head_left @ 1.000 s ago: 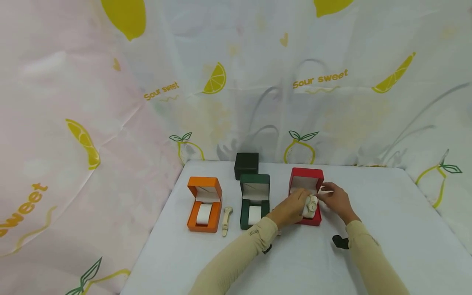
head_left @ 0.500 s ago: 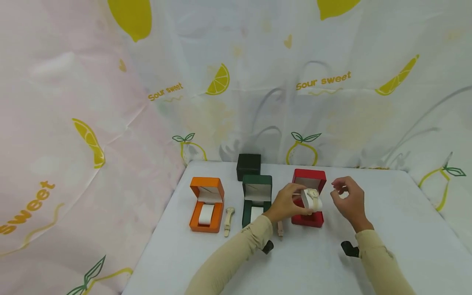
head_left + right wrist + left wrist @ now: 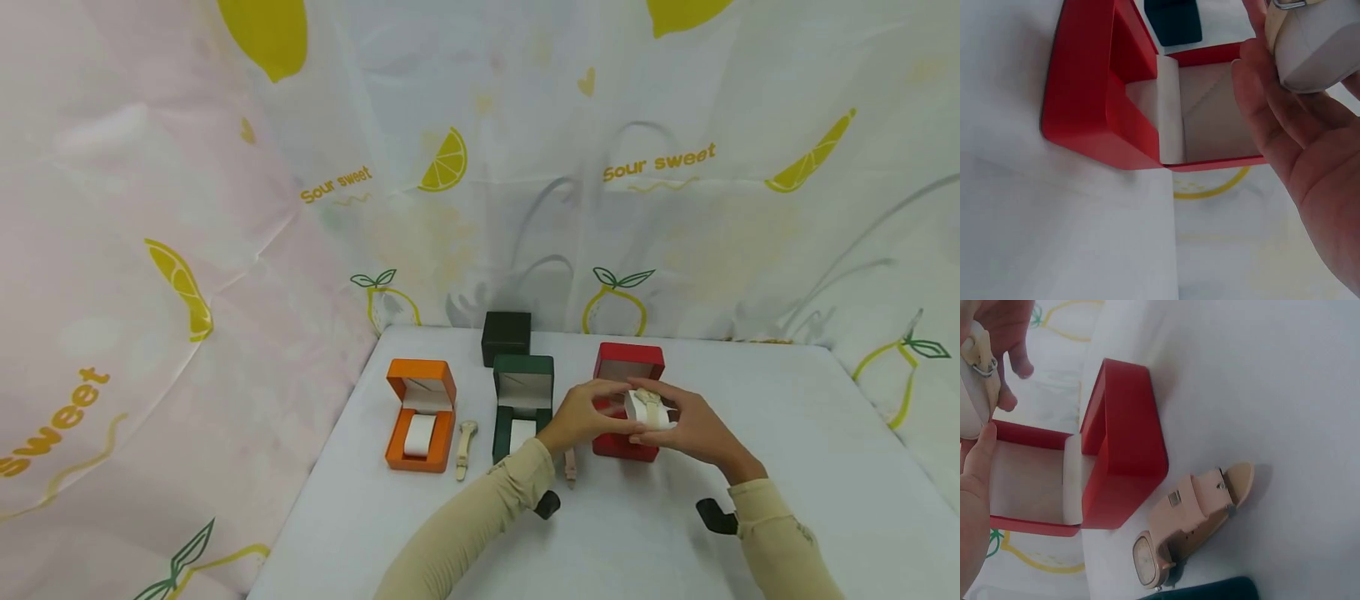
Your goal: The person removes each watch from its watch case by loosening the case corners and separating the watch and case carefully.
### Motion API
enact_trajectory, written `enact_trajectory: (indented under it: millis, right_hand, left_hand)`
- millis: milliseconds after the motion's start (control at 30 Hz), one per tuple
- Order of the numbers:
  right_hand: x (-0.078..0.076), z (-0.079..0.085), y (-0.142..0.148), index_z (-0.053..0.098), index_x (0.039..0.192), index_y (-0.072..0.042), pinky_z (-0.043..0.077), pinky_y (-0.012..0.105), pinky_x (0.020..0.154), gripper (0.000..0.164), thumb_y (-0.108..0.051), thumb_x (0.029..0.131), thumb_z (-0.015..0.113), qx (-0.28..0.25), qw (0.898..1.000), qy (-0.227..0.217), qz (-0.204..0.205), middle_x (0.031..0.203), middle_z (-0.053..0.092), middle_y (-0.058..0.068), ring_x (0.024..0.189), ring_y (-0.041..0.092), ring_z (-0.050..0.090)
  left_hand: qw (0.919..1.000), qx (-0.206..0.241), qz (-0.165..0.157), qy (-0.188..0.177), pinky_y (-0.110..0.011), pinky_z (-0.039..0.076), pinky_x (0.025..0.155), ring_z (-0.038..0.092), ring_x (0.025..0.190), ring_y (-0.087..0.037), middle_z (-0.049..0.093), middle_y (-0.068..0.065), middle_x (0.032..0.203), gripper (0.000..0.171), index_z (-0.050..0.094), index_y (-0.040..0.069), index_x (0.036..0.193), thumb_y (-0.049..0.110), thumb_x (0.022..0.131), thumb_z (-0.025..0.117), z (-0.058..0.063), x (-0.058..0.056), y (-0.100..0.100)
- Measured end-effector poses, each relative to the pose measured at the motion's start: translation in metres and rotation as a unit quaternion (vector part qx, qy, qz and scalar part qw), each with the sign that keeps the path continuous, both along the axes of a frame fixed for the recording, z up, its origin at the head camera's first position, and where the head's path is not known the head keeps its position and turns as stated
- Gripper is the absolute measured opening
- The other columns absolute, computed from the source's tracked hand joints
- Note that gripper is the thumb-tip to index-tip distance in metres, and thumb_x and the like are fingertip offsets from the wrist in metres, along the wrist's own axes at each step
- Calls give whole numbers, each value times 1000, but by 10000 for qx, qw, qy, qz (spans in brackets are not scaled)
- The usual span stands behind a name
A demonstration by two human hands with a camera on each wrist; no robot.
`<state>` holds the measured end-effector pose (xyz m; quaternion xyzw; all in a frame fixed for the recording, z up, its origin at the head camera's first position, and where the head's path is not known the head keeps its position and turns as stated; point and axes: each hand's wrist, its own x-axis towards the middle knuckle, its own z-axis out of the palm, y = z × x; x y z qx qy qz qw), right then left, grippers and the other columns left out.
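A cream-strapped wristwatch (image 3: 647, 400) is wrapped round a white watch cushion (image 3: 1319, 50), held above the opened red watch box (image 3: 628, 357). My left hand (image 3: 583, 414) grips the cushion's left end between thumb and fingers. From the other side my right hand (image 3: 696, 427) holds it, thumb in front and fingers behind. The strap's metal buckle (image 3: 985, 369) shows on the cushion's underside in the left wrist view. Both wrist views show the box's base with its cushion out. On the table beside it lies a pink-strapped watch (image 3: 1191, 515).
To the left stand an opened green watch box (image 3: 523, 364) and an opened orange one (image 3: 393, 448), each with a white cushion inside. Between them lies another cream watch (image 3: 463, 452). A closed black box (image 3: 506, 335) sits at the back, near the patterned cloth wall.
The cushion with the watch has come up out of the red box in my left hand. My right hand moved away to the right, then returned and took hold of it too.
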<state>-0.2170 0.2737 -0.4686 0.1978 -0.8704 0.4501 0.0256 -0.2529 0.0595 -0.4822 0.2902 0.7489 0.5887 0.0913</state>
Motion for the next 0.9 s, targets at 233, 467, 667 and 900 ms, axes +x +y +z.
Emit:
enact_trajectory:
  millis: [233,467,667,900]
  right_hand:
    - [0,-6,-1,51,141,-10,54,28,79,70,-5,77,77,-182,9988,190,405,119,59,5,95,18,55]
    - [0,-11,0,51,139,-11,56,30,77,68,-11,78,82,-691,9964,-143,475,124,56,8,97,21,59]
    - [2,-14,-3,51,131,-9,57,29,75,64,-14,77,84,-946,9952,-60,231,120,54,7,94,20,59]
    - [5,-13,1,48,139,-5,56,29,71,61,-6,84,75,-1068,9925,-247,543,109,55,11,89,18,57]
  left_hand:
    - [9999,-73,-78,-97,-19,51,84,56,107,-4,58,14,120,60,61,13,134,26,79,83,-3,-1,-1]
    - [9981,223,-456,-349,-21,51,87,57,110,-5,56,11,124,59,60,12,134,15,80,82,-6,-4,-8]
    - [9965,379,-575,-470,-22,50,89,59,113,-15,57,10,122,56,60,16,130,12,79,82,-3,-5,-11]
    - [9967,296,-505,-554,-23,50,89,56,114,-8,57,13,123,56,61,21,130,17,79,83,-10,-10,-16]
